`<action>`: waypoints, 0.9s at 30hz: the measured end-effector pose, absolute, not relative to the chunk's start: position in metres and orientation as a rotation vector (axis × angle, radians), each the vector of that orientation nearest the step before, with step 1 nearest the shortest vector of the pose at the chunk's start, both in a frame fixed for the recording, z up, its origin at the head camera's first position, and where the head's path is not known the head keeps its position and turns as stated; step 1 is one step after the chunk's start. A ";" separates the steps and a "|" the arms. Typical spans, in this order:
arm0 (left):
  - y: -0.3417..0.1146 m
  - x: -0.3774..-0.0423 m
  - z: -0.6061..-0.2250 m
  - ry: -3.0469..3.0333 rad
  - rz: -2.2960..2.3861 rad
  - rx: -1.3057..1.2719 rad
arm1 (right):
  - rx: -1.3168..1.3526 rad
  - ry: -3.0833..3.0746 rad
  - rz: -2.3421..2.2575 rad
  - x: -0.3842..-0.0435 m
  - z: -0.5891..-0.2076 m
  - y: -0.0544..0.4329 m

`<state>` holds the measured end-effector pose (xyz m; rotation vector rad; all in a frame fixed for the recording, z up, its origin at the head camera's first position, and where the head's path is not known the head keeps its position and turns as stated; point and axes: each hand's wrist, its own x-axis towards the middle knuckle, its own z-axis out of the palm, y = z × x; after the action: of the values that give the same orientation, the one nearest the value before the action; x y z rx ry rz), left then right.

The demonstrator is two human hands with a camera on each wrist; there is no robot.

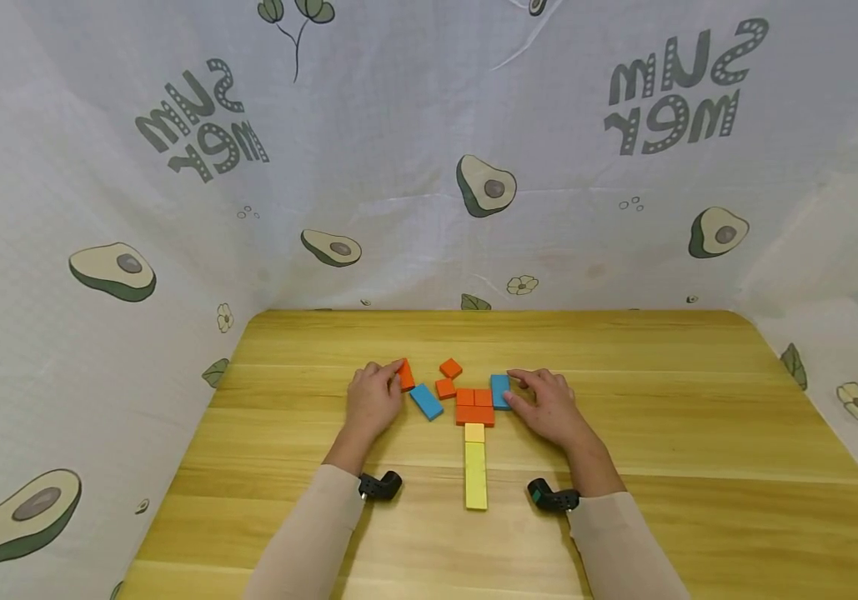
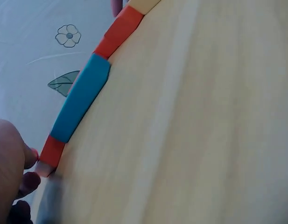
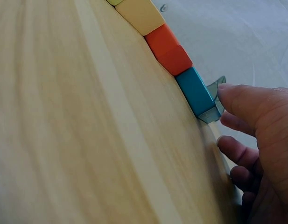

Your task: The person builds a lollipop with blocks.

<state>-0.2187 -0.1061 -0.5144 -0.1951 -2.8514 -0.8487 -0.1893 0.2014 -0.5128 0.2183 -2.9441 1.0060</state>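
My left hand (image 1: 373, 400) pinches an orange rectangular block (image 1: 406, 376) at the left end of the group, with the index finger at its far end. Close by, a blue block (image 1: 426, 402) lies slanted. On the other side, my right hand (image 1: 549, 404) holds a second blue block (image 1: 499, 392) between thumb and index finger; that block stands against the right side of several joined orange blocks (image 1: 475, 415). Below these, a small pale-yellow block (image 1: 474, 432) and a long yellow block (image 1: 476, 476) run in a line toward me.
Two small orange square blocks, one turned like a diamond (image 1: 451, 367) and one nearer (image 1: 446, 388), lie between the hands. Everything rests on a wooden table (image 1: 661, 400). A printed cloth (image 1: 398, 167) hangs behind it. Each wrist wears a black camera.
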 end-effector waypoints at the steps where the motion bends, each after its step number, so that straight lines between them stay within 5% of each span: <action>1: -0.108 -0.220 -0.514 -2.862 -0.857 -0.216 | 0.217 -2.944 1.004 -0.189 -0.513 0.202; 13: -0.132 -0.238 -0.495 -3.113 -1.072 -0.473 | 0.222 -2.929 1.001 -0.189 -0.513 0.202; 27: -0.139 -0.230 -0.495 -3.057 -1.281 -0.305 | 0.219 -2.921 1.007 -0.189 -0.513 0.202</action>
<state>-0.2299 -0.1386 -0.4948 -0.3046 -3.0574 -1.2813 -0.1887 0.2016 -0.5128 0.2186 -2.9212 1.0071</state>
